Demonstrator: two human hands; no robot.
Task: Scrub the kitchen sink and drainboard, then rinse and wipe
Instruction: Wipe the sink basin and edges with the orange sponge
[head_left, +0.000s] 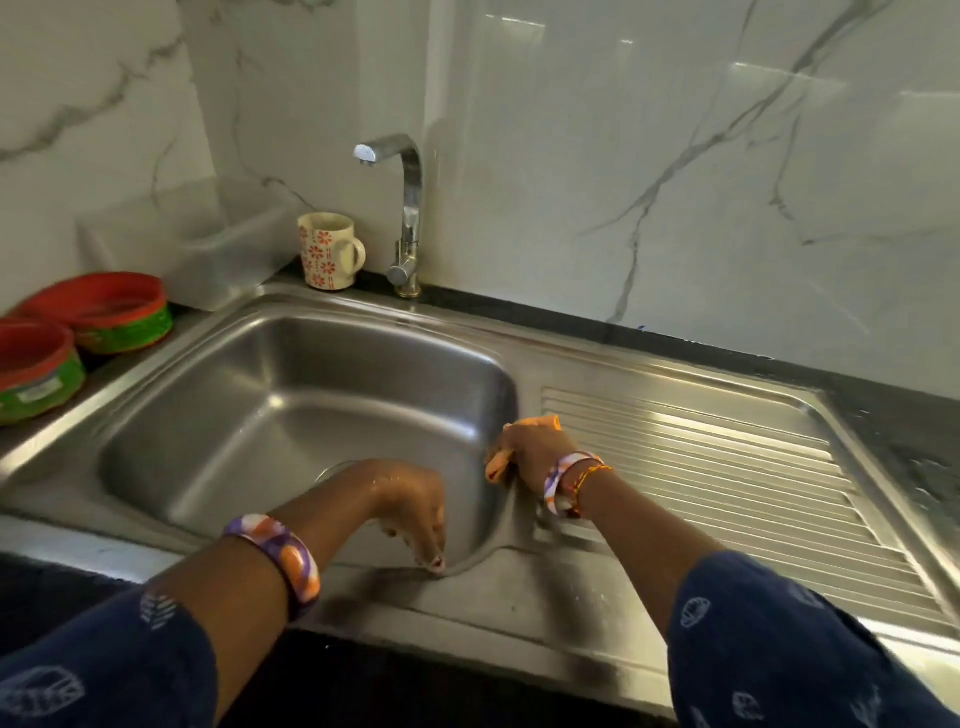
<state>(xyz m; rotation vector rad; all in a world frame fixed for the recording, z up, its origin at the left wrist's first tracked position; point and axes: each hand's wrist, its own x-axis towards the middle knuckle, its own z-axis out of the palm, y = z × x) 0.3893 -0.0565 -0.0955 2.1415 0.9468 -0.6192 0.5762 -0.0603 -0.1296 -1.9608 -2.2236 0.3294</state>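
Observation:
A stainless steel sink (291, 395) fills the middle of the view, with a ribbed drainboard (727, 467) to its right. My right hand (532, 454) grips an orange cloth (497, 467) against the rim between basin and drainboard. My left hand (410, 506) hangs wet over the basin's near right corner, fingers pointing down and relaxed, fingertips at the front rim, holding nothing. The drain is mostly hidden behind my left wrist.
A chrome tap (408, 208) stands behind the basin, no water running. A floral mug (328, 249) sits beside it, next to a clear plastic container (208, 234). Two red-and-green baskets (78, 343) stand on the left counter. A marble wall rises behind.

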